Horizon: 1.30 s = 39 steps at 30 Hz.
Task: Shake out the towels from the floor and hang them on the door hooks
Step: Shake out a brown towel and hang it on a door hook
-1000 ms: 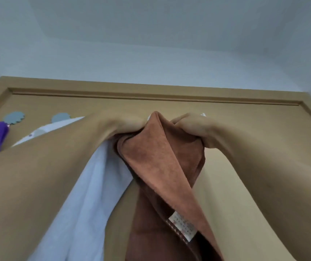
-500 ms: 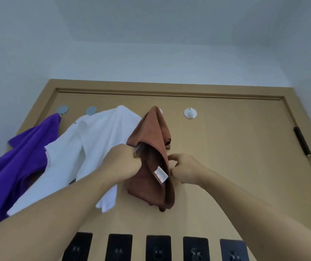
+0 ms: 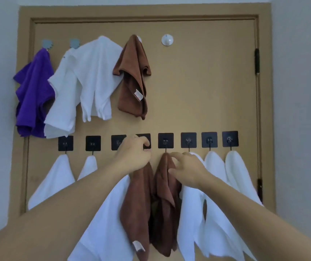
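Here the left hand (image 3: 134,153) grips a brown towel (image 3: 137,204), right hand (image 3: 186,169) fingers spread; labels unreadable.

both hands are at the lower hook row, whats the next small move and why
Probably let go and lower both hands. The left hand is curled at the top of one brown towel, and the right hand touches the neighbouring brown towel, which already hangs from its black hook. No towel is loose in hand.
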Motion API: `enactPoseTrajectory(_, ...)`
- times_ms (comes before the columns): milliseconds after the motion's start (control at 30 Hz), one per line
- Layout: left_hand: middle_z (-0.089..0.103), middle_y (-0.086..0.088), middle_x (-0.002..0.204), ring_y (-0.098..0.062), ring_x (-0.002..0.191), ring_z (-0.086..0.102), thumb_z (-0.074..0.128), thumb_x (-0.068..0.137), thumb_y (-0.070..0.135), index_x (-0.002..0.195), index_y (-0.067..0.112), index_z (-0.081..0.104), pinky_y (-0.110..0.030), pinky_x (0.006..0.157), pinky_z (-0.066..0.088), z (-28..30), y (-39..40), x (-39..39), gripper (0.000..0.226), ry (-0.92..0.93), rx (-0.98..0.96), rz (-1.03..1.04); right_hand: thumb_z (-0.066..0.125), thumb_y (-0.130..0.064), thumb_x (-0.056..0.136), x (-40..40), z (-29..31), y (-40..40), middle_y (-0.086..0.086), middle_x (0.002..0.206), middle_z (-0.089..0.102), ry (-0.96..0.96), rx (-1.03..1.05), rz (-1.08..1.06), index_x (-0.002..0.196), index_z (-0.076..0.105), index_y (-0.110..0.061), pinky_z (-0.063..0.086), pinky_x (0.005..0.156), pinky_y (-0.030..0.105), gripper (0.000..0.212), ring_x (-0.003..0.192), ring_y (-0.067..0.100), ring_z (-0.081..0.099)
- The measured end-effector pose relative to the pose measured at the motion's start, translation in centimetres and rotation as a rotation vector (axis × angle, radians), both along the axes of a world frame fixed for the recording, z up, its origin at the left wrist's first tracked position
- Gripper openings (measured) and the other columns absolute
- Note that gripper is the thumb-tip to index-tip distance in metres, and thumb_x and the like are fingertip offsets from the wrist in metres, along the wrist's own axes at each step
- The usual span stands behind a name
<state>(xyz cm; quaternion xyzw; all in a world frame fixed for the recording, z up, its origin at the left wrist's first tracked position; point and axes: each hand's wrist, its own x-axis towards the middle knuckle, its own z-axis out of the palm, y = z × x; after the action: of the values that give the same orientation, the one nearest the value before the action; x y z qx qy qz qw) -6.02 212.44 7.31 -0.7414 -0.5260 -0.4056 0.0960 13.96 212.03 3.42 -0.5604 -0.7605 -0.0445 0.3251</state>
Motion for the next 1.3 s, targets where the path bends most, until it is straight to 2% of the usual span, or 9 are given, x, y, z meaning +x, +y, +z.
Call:
enactPoseTrajectory(67,0.057,0.002,0.114,-0.02,0.11,0.053,0.056,0.094,0.026,0.115,0.021,0.067,-0.029,0.08,0.04,-2.7,-1.2,1.4,0.025,-0.005,-0.032,-0.052,0.058,-0.034,0.089,0.9,-3.2,-2.1,0.007,0.105,0.06,0.046,-0.011,-0.013,0.128,0.058,-0.021,0.05,0.088,0.038,0.041,0.108,0.029,0.054)
enactPoseTrajectory(233,0.055,0.005,0.11,-0.019,0.107,0.056,0.061,0.092,0.032,0.113,0.027,0.066,-0.032,0.089,0.046,-11.3,-3.7,4.3,0.022,0.076,-0.17,-0.218,0.059,-0.039,0.094,2.5,-13.1,-8.0,0.007,0.122,0.054,0.116,-0.139,-0.15,0.149,0.042,-0.029,0.044,0.099,0.037,0.058,0.123,0.025,0.046)
enactPoseTrajectory(400,0.06,-0.007,0.123,-0.027,0.114,0.058,0.068,0.088,0.033,0.122,0.025,0.066,-0.032,0.094,0.042,-22.2,-7.3,7.9,0.034,0.137,-0.372,-0.357,0.051,-0.049,0.076,4.7,-25.2,-15.2,0.009,0.125,0.063,0.145,-0.39,-0.292,0.138,0.055,-0.024,0.041,0.1,0.033,0.068,0.12,0.03,0.053)
enactPoseTrajectory(567,0.064,-0.007,0.116,-0.029,0.111,0.059,0.067,0.088,0.03,0.118,0.024,0.067,-0.033,0.093,0.044,-34.3,-13.1,12.3,0.031,0.221,-0.582,-0.492,0.056,-0.025,0.093,8.0,-36.6,-27.3,0.012,0.123,0.065,0.247,-0.629,-0.507,0.137,0.056,-0.018,0.046,0.096,0.037,0.044,0.117,0.033,0.055)
enactPoseTrajectory(733,0.055,-0.007,0.127,-0.03,0.121,0.05,0.065,0.091,0.033,0.128,0.023,0.062,-0.036,0.098,0.043,-44.5,-21.0,17.4,0.038,0.425,-0.748,-0.629,0.059,-0.03,0.093,11.8,-46.4,-38.0,0.008,0.135,0.058,0.449,-0.815,-0.723,0.142,0.05,-0.028,0.044,0.097,0.029,0.05,0.123,0.026,0.055)
enactPoseTrajectory(900,0.05,-0.008,0.131,-0.027,0.126,0.045,0.06,0.096,0.027,0.132,0.018,0.06,-0.024,0.092,0.033,-52.2,-27.7,24.1,0.036,0.558,-0.906,-0.725,0.058,-0.029,0.094,15.8,-53.4,-45.1,0.009,0.136,0.058,0.657,-0.959,-0.814,0.145,0.049,-0.02,0.045,0.095,0.027,0.053,0.122,0.023,0.057)
enactPoseTrajectory(1000,0.049,-0.008,0.132,-0.028,0.128,0.042,0.058,0.098,0.026,0.132,0.017,0.058,-0.026,0.096,0.036,-56.5,-30.7,29.0,0.035,0.617,-1.02,-0.725,0.061,-0.028,0.092,19.7,-57.1,-48.1,0.007,0.135,0.06,0.742,-1.012,-0.855,0.144,0.051,-0.021,0.045,0.098,0.027,0.054,0.125,0.021,0.056)
enactPoseTrajectory(1100,0.049,-0.003,0.134,-0.023,0.12,0.049,0.059,0.097,0.03,0.131,0.021,0.058,-0.027,0.088,0.044,-60.4,-33.5,34.5,0.036,0.649,-1.15,-0.668,0.061,-0.028,0.092,25.0,-60.5,-50.9,0.006,0.133,0.061,0.835,-1.053,-0.903,0.143,0.052,-0.02,0.045,0.09,0.024,0.052,0.121,0.02,0.057)
enactPoseTrajectory(1300,0.049,0.002,0.136,-0.019,0.102,0.056,0.059,0.097,0.036,0.13,0.026,0.059,-0.026,0.079,0.047,-65.9,-38.6,43.8,0.034,0.761,-1.315,-0.615,0.059,-0.028,0.093,34.7,-66.9,-57.3,0.007,0.124,0.064,1.082,-1.178,-1.046,0.14,0.054,-0.019,0.044,0.092,0.025,0.048,0.118,0.024,0.059)
